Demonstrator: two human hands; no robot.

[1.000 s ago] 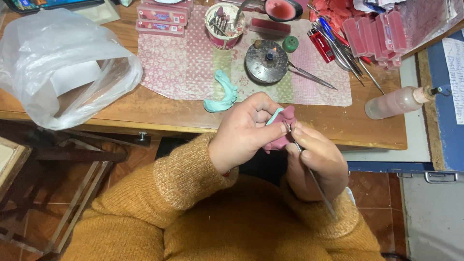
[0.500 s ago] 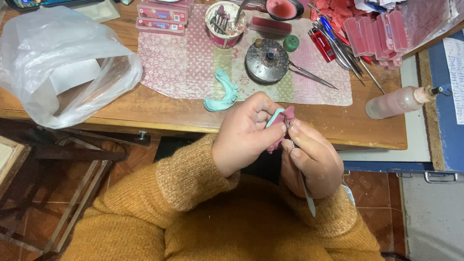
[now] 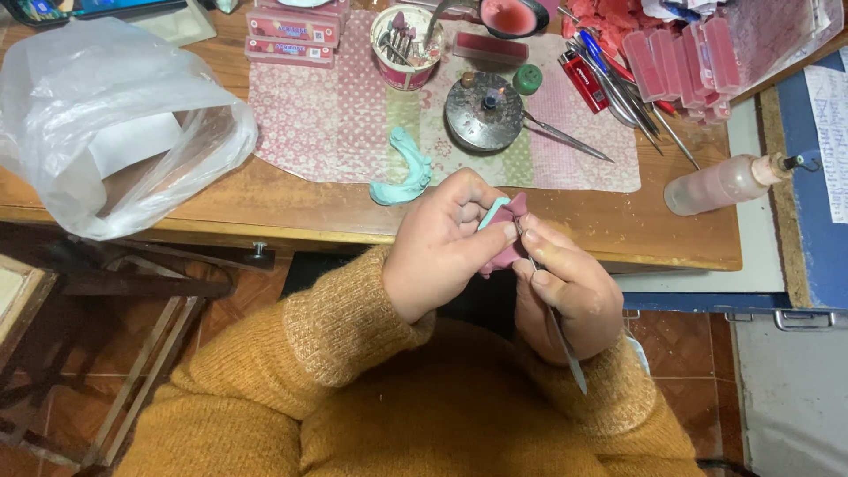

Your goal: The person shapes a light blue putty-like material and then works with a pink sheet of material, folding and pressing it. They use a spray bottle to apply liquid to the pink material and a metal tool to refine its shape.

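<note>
My left hand [image 3: 446,243] grips a small teal and pink curved cast [image 3: 505,231], held just over the near edge of the wooden table [image 3: 291,203]. My right hand [image 3: 565,287] holds a thin metal tool [image 3: 558,334] like a pen, its tip touching the pink part of the cast. The tool's flat end points down toward my lap. A second teal arch-shaped cast [image 3: 402,172] lies on the table beside my left hand, at the edge of a patterned pink mat [image 3: 336,124].
A white plastic bag [image 3: 106,124] sits at the table's left. On the mat are a round metal burner [image 3: 484,112], a cup of burs [image 3: 406,35], pink wax boxes [image 3: 296,31] and several metal instruments [image 3: 618,88]. A clear bottle [image 3: 724,184] lies at right.
The hands stay together at the table edge; the right hand has shifted slightly and the tool's free end has swung a little left.
</note>
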